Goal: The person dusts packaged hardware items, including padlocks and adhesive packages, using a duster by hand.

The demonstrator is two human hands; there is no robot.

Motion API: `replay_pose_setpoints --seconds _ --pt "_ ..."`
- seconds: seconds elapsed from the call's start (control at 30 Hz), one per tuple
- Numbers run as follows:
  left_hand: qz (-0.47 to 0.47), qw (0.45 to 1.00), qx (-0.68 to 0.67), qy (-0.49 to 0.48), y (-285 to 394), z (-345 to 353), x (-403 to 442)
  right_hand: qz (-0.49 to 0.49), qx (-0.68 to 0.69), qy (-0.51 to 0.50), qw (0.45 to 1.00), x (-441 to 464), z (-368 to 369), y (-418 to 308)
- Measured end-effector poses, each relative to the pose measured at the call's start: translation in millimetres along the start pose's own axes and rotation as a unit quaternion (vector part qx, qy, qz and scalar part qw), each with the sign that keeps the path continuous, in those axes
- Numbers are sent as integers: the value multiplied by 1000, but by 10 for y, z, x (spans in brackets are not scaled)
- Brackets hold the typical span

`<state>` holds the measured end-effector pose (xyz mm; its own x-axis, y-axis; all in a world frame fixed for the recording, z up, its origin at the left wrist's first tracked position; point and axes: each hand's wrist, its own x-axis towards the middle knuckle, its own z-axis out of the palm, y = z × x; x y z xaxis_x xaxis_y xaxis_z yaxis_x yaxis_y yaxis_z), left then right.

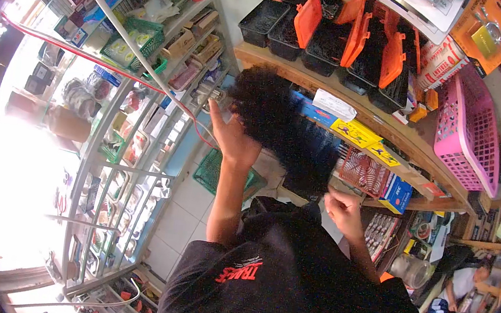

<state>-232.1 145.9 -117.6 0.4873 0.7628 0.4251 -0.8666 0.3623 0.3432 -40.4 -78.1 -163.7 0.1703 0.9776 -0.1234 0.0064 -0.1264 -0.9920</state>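
Observation:
A black, fluffy feather duster (296, 131) stretches diagonally between my hands, its bushy end at the upper left. My left hand (237, 139) is raised beside that end, palm showing and one digit stretched upward. Its other fingers are partly hidden by the feathers, and I cannot tell whether they press on them. My right hand (344, 213) is closed in a fist at the duster's lower end; the handle itself is hidden. The duster is in front of a wooden shelf (424, 151) with yellow and blue boxes (355, 133) on it.
Black bins with orange lids (353, 38) line the shelf top, near a pink basket (467, 128). At left stands a glass-fronted rack (162, 171) full of goods, with a red cable (109, 66) before it. A green basket (209, 170) rests below. Another person (460, 292) sits at lower right.

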Motion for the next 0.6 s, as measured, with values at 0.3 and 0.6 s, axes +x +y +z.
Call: replay_pose_setpoints --seconds 0.3,0.6 --pt "-82 985 -118 94 -496 132 -245 28 59 25 998 148 276 135" --pt "-66 991 6 117 -335 145 -238 81 63 24 994 130 192 229"
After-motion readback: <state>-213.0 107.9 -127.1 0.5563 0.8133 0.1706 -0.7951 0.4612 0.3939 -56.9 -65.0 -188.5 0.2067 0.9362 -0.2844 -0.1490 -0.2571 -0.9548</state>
